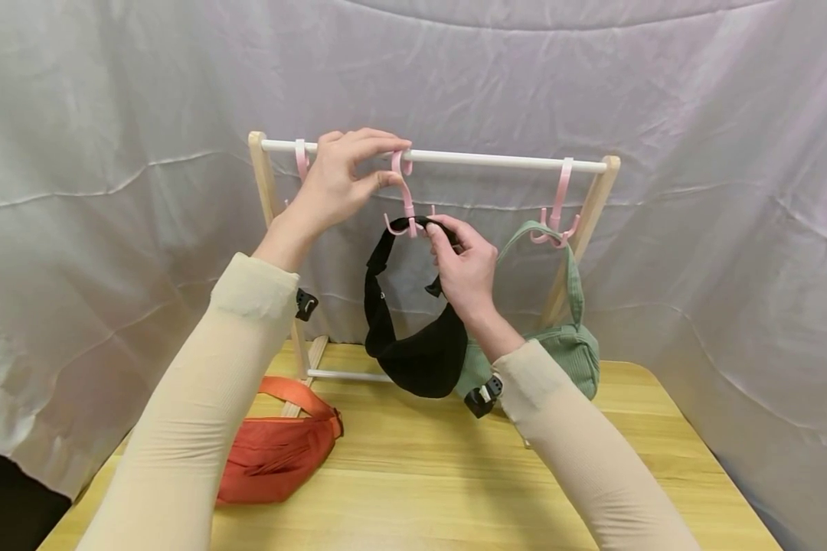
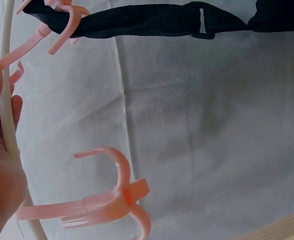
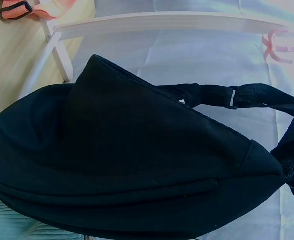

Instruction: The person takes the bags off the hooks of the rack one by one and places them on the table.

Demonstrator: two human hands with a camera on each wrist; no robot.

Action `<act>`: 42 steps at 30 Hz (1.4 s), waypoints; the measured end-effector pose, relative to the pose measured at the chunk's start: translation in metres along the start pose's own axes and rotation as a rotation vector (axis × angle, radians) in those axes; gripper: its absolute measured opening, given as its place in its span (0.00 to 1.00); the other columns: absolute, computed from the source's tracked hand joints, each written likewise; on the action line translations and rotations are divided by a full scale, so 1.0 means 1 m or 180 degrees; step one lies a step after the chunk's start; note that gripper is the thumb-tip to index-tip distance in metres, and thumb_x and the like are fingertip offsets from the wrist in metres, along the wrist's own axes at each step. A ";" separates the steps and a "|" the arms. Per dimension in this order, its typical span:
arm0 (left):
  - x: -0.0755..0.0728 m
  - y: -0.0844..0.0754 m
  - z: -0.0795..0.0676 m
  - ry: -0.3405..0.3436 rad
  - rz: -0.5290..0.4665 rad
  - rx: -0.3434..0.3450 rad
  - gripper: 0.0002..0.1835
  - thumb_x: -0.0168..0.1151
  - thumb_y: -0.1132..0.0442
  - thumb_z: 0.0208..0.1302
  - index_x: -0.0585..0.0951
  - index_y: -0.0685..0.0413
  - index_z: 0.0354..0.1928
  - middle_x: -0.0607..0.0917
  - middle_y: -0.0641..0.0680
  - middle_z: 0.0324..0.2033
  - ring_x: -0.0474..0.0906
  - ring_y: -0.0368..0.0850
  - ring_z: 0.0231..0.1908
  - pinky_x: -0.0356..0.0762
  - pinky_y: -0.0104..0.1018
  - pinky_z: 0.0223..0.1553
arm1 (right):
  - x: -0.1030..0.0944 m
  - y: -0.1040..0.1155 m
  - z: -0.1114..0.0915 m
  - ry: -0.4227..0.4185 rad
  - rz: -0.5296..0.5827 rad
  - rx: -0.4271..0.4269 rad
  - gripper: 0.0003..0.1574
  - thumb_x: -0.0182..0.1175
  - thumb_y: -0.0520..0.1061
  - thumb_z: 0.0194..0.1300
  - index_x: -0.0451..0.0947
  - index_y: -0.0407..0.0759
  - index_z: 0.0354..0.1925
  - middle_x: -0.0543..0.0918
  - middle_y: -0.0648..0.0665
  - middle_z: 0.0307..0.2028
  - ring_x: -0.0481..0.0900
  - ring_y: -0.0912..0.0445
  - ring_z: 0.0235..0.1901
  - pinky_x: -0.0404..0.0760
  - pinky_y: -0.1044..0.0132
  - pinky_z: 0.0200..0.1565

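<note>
Left fingers (image 1: 380,144) higher than pinching right fingers (image 1: 459,227)

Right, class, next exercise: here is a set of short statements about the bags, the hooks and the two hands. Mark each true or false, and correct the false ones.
1. The red bag lies on the table. True.
2. The right hand holds the strap of the black bag. True.
3. The left hand touches the red bag. False: it grips the middle pink hook.
4. The green bag hangs from the rightmost pink hook. True.
5. The top bar is black. False: it is white.
6. In the head view, the black bag is right of the green bag. False: it is left of it.
</note>
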State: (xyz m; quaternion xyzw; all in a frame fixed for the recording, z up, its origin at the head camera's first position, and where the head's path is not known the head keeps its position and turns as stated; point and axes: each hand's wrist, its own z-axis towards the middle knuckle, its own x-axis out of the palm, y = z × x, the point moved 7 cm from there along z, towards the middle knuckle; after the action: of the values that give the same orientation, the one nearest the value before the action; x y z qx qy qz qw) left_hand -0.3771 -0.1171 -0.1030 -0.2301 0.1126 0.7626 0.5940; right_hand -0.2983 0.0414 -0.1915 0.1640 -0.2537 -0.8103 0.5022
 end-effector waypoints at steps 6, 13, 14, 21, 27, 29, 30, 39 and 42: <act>0.001 0.000 0.000 0.0065 -0.0009 -0.0104 0.23 0.71 0.55 0.51 0.83 0.43 0.52 0.83 0.42 0.49 0.76 0.34 0.51 0.55 0.35 0.49 | 0.000 0.000 0.001 -0.0015 0.0024 -0.0029 0.11 0.62 0.37 0.63 0.82 0.31 0.43 0.85 0.33 0.31 0.77 0.43 0.23 0.79 0.69 0.25; 0.002 0.000 0.000 0.0076 -0.0028 -0.0153 0.23 0.71 0.54 0.50 0.83 0.43 0.52 0.83 0.42 0.49 0.77 0.34 0.51 0.55 0.36 0.50 | 0.000 0.001 0.004 -0.0050 -0.0006 -0.0030 0.12 0.62 0.37 0.62 0.83 0.31 0.43 0.86 0.34 0.32 0.78 0.46 0.22 0.80 0.63 0.25; 0.002 0.000 0.000 0.0071 -0.0025 -0.0142 0.23 0.71 0.53 0.50 0.83 0.42 0.51 0.83 0.41 0.49 0.77 0.34 0.51 0.55 0.36 0.49 | 0.000 0.001 0.004 -0.0056 -0.0010 -0.0021 0.12 0.62 0.37 0.62 0.83 0.31 0.43 0.86 0.34 0.32 0.78 0.47 0.22 0.80 0.64 0.25; 0.002 0.000 0.000 0.0081 -0.0027 -0.0162 0.23 0.71 0.54 0.51 0.83 0.42 0.52 0.83 0.41 0.49 0.76 0.34 0.51 0.55 0.35 0.50 | 0.000 0.004 0.006 -0.0050 0.0037 -0.0035 0.12 0.62 0.36 0.62 0.82 0.30 0.43 0.85 0.33 0.32 0.77 0.42 0.23 0.79 0.68 0.25; 0.003 0.000 0.000 0.0081 0.0001 -0.0160 0.22 0.71 0.54 0.52 0.83 0.42 0.52 0.83 0.41 0.49 0.76 0.34 0.51 0.55 0.35 0.51 | 0.000 0.009 0.008 -0.0040 0.0017 -0.0119 0.12 0.62 0.36 0.62 0.82 0.30 0.43 0.84 0.34 0.32 0.77 0.43 0.22 0.79 0.67 0.25; 0.003 0.000 0.000 0.0072 0.0016 -0.0158 0.22 0.71 0.54 0.51 0.83 0.42 0.52 0.83 0.41 0.49 0.76 0.35 0.51 0.55 0.36 0.51 | 0.000 0.010 0.008 -0.0031 0.0011 -0.0135 0.11 0.62 0.36 0.62 0.82 0.30 0.43 0.84 0.34 0.31 0.77 0.43 0.23 0.79 0.67 0.25; 0.002 0.000 0.000 0.0069 0.0022 -0.0158 0.22 0.71 0.55 0.51 0.83 0.42 0.52 0.83 0.41 0.49 0.76 0.35 0.51 0.55 0.36 0.51 | 0.000 0.011 0.008 -0.0029 0.0023 -0.0144 0.11 0.62 0.36 0.62 0.82 0.30 0.43 0.84 0.34 0.31 0.77 0.42 0.23 0.79 0.67 0.25; 0.001 0.001 0.002 0.0046 0.0033 -0.0135 0.22 0.70 0.54 0.52 0.83 0.43 0.52 0.83 0.42 0.49 0.76 0.35 0.51 0.54 0.34 0.51 | -0.002 0.017 0.012 -0.0075 0.0062 -0.0276 0.11 0.62 0.35 0.62 0.82 0.29 0.42 0.82 0.32 0.28 0.75 0.49 0.20 0.76 0.71 0.24; 0.001 0.001 0.002 0.0047 0.0039 -0.0149 0.22 0.70 0.54 0.52 0.83 0.43 0.52 0.83 0.41 0.49 0.76 0.35 0.51 0.53 0.34 0.52 | -0.003 0.018 0.013 -0.0085 0.0089 -0.0288 0.11 0.62 0.35 0.62 0.82 0.29 0.41 0.82 0.31 0.28 0.75 0.51 0.20 0.76 0.71 0.23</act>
State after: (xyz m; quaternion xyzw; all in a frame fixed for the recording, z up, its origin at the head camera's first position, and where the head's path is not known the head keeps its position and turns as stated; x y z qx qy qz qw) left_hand -0.3784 -0.1155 -0.1020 -0.2488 0.1005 0.7669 0.5830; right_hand -0.2909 0.0409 -0.1703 0.1267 -0.2257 -0.8159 0.5170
